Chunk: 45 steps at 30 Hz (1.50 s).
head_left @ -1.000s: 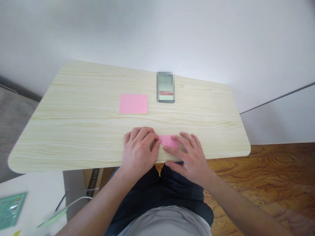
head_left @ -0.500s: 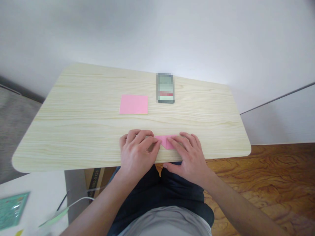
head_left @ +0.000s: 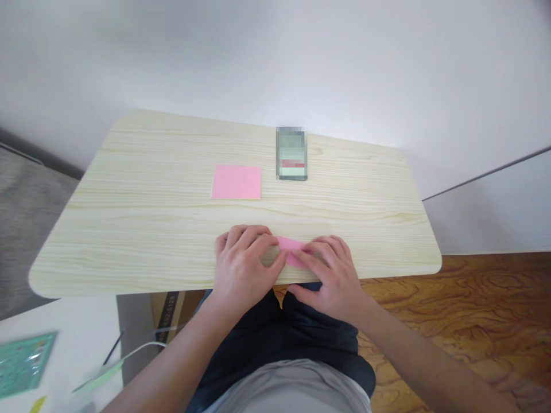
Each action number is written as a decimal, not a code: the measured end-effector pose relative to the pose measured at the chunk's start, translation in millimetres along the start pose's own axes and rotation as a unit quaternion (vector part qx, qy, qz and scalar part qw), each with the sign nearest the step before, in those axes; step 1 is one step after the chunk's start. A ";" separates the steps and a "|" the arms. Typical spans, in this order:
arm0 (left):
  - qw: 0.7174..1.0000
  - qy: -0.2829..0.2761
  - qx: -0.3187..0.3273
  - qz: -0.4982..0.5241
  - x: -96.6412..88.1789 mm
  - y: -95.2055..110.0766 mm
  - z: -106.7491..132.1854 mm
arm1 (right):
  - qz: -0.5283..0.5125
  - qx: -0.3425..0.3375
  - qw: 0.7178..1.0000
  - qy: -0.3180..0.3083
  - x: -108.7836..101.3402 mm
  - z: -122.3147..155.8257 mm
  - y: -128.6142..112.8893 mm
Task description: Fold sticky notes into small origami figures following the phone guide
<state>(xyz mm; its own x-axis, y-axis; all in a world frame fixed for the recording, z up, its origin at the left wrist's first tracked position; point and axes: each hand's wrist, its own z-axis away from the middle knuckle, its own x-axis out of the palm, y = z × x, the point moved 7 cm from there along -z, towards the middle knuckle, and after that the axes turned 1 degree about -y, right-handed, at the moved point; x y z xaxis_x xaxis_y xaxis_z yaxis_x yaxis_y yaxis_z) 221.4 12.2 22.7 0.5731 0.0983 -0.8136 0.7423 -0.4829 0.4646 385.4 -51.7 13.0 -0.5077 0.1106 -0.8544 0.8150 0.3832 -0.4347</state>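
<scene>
A small folded piece of pink paper lies near the table's front edge, partly covered by fingers. At its left end, my left hand is closed, with thumb and index finger pinching the paper. From the right, my right hand rests its fingertips on the paper, while its thumb is spread away by the table edge. The lower fold is partly hidden under the right fingers. Farther back lies a pink sticky note pad, apart from both hands.
A phone with a blurred screen lies at the back of the light wooden table, against the white wall. At lower left, a white surface holds a green packet. A cardboard box sits below the table.
The folded paper has turned slightly, its right end now lower. My left fingers have shifted a little right with it, and the right fingers still press on it.
</scene>
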 end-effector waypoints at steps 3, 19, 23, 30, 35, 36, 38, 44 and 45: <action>1.000 -0.017 0.013 0.020 0.8 -0.4 1.1 | -0.033 -0.021 0.999 0.003 -3.6 6.6 -1.0; 0.997 -0.046 0.050 0.046 1.8 3.8 3.6 | -0.073 -0.037 0.997 -0.001 -6.7 10.2 -0.7; 0.996 -0.045 0.060 0.048 1.4 4.6 7.1 | -0.070 -0.049 0.996 0.000 -6.6 12.0 -1.0; 0.997 -0.033 0.060 0.019 -0.9 4.8 13.0 | -0.073 -0.049 0.996 0.012 -7.1 12.0 -1.2; 0.998 -0.012 0.056 -0.002 -2.5 3.3 16.7 | -0.079 -0.029 0.996 0.015 -8.3 8.7 -1.1; 0.998 -0.005 0.058 -0.004 -3.0 3.1 17.3 | -0.081 -0.024 0.996 0.013 -8.3 7.7 -1.3; 0.998 0.014 0.065 -0.006 -4.2 3.2 18.2 | -0.085 -0.009 0.996 0.008 -7.9 5.4 -1.9; 0.998 0.019 0.067 -0.012 -3.7 3.9 17.3 | -0.057 0.067 0.996 -0.008 -2.6 -0.9 0.0; 0.998 0.015 0.067 -0.011 -3.4 4.3 16.8 | -0.049 0.078 0.996 -0.002 -2.1 -1.3 0.6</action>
<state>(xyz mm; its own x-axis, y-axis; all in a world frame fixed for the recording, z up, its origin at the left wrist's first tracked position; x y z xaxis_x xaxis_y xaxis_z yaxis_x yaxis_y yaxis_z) 216.8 -4.9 21.6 0.5692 0.1348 -0.8111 0.7025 -0.5924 0.3945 386.5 -50.4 14.9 -0.5865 0.0765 -0.8063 0.7951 0.2443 -0.5552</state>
